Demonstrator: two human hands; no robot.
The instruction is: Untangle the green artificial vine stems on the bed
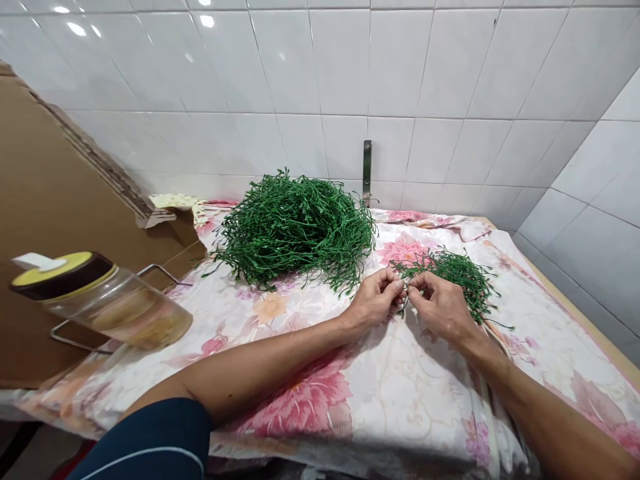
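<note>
My left hand (376, 298) and my right hand (440, 305) meet just in front of a small heap of green artificial stems (463, 277). Both are closed in a pinch, fingertips nearly touching. Between them shows a bit of thin green stem (404, 308), mostly hidden by the fingers. Which hand grips more of it I cannot tell. Farther back on the left lies a much larger pile of the same green stems (297, 227), thin and wiry with small buds at the tips.
A floral cloth (300, 400) covers the table. On the left stand a clear jar with a yellow-and-brown lid (135, 307) and a big cardboard box (60, 193). White tiled wall (340, 67) closes off the back, with a metal bracket (367, 170) against it.
</note>
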